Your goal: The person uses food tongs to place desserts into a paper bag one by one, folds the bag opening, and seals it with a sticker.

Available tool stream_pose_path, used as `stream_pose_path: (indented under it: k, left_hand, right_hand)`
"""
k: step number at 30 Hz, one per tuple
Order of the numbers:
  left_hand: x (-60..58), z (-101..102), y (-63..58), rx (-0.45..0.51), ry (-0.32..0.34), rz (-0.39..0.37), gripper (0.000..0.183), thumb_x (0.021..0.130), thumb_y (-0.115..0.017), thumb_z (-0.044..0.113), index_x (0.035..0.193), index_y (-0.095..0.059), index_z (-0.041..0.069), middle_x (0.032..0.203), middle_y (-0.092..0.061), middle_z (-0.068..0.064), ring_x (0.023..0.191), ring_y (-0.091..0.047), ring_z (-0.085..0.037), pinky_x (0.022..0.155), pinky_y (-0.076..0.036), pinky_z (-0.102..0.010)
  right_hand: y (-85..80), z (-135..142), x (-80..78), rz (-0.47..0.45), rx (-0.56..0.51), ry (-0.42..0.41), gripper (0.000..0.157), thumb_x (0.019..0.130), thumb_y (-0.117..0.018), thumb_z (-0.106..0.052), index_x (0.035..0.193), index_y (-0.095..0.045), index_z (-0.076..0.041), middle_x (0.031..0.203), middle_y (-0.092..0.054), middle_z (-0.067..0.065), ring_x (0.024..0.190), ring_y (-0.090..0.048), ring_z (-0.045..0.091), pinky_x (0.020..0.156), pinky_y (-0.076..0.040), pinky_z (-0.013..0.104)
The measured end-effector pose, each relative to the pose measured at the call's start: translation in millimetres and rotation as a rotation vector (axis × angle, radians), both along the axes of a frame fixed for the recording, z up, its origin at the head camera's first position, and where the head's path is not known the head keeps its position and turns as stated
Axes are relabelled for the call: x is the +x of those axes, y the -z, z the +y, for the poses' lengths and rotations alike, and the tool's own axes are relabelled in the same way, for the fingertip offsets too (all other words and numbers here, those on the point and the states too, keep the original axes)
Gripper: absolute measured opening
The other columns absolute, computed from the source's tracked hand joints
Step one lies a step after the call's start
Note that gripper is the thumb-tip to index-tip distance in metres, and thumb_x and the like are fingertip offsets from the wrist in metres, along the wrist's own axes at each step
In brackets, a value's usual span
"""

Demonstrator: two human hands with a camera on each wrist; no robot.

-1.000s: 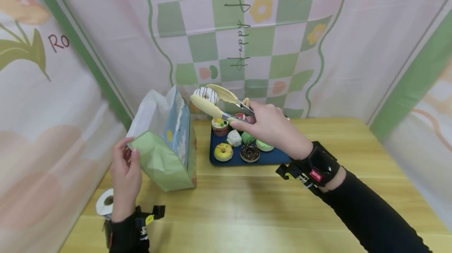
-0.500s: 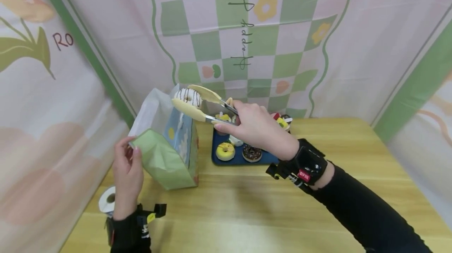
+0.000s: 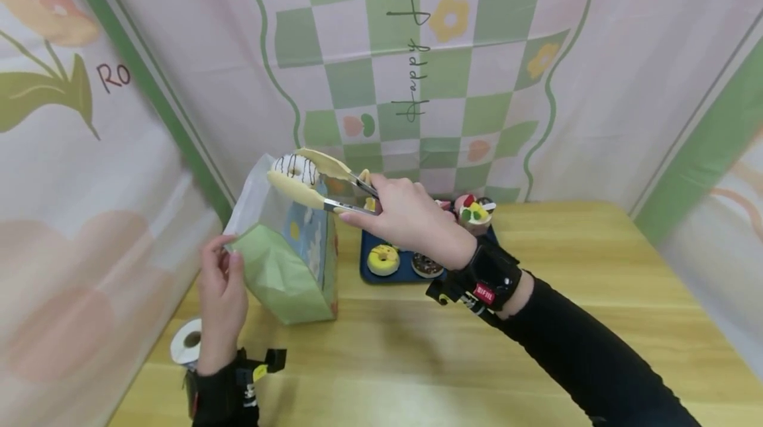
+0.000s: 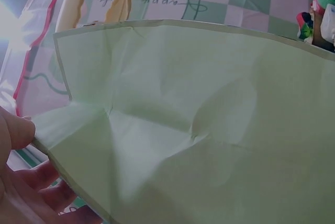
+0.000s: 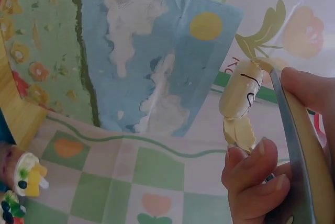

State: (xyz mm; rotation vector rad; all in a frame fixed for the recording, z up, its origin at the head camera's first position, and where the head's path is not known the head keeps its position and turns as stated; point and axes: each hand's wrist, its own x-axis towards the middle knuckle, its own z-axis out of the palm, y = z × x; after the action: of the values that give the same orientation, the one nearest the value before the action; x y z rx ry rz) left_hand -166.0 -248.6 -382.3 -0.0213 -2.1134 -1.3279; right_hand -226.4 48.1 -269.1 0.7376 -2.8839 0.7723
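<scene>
The white donut [image 3: 306, 168] has moved nearer the left hand [image 3: 224, 301], which pinches the paper bag [image 3: 277, 275]; the right hand [image 3: 417, 220] grips tongs [image 3: 296, 190] (donut between their tips).

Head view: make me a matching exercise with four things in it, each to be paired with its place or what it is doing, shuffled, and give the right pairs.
Column one
1. White donut
2. Left hand
3. Yellow donut
4. Right hand

Column two
A. On the blue tray
B. Holding the tongs
C. Between the tongs' tips
D. Pinching the paper bag's edge

Pairs: 1-C, 2-D, 3-A, 4-B.
</scene>
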Motion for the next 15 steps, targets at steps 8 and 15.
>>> stream_pose_path:
  k: [8,15]
  left_hand:
    - [1.6,2,-1.5,-0.005,0.003,-0.025,0.032,0.105,-0.042,0.017,0.135,-0.045,0.009,0.098,-0.05,0.007,0.081,-0.051,-0.009,0.07,-0.045,-0.014]
    - [2.8,4,-1.3,0.001,0.004,-0.04,0.031,0.105,-0.04,0.019,0.134,-0.045,0.008,0.086,-0.043,0.003,0.07,-0.045,-0.009,0.062,-0.042,-0.018]
  right_hand:
    - [-2.1,-16,3.3,0.028,-0.037,-0.038,0.061,0.084,-0.054,-0.073,0.112,-0.053,-0.019,0.083,-0.057,0.001,0.064,-0.059,0.015,0.053,-0.048,0.028]
    - [-2.5,-27,2.1,0.018,0.048,-0.026,0.074,0.084,-0.053,-0.074,0.127,-0.052,-0.014,0.094,-0.06,0.0,0.07,-0.061,0.014,0.055,-0.049,0.027]
